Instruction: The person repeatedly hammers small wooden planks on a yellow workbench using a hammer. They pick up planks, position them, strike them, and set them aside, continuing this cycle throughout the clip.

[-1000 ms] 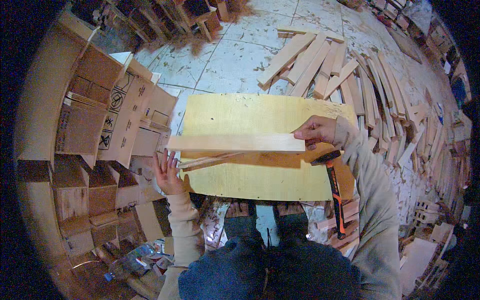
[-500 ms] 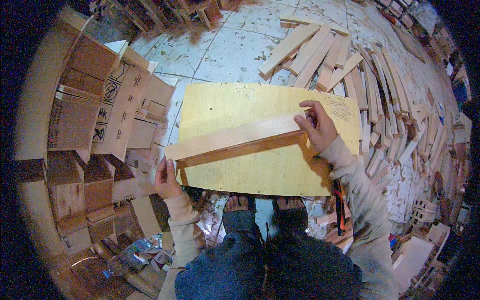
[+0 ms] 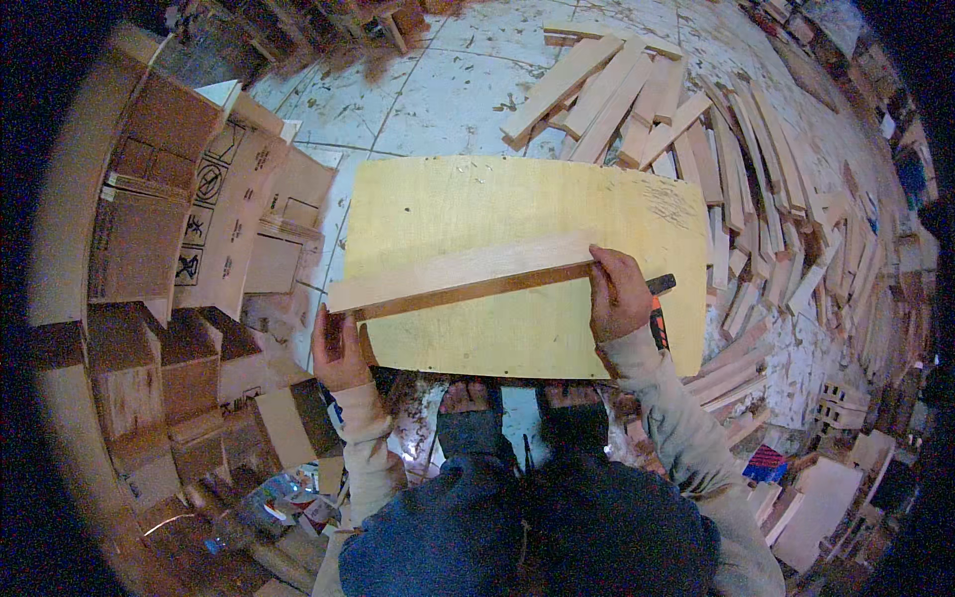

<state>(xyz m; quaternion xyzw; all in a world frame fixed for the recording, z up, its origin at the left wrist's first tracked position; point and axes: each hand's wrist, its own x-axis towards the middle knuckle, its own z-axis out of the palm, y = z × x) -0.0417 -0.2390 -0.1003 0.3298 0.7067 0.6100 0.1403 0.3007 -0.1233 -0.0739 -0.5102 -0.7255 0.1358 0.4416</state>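
Note:
A pale wooden batten (image 3: 463, 271) lies slanted over the yellow board-topped work surface (image 3: 527, 338), its right end farther from me than its left. My left hand (image 3: 341, 353) is closed on the near left end, fingertips at the end and underside. At the other end, my right hand (image 3: 619, 298) has its fingers closed round the batten, with part of the grip hidden by the hand. Just right of that hand sits a hammer (image 3: 662, 286) with a dark head and an orange-and-black handle, partly covered by my wrist.
Loose battens (image 3: 622, 95) are heaped on the tiled floor (image 3: 458, 75) beyond and to the right of the work surface. Cardboard boxes (image 3: 214, 229) stand along the left. Wood offcuts (image 3: 821, 502) lie at the lower right. My feet are just below the near edge.
My right hand has shifted toward me and slightly left, its fingers now curled lower on the batten's end. The batten's right end has dropped a little. The hammer's head has come into view.

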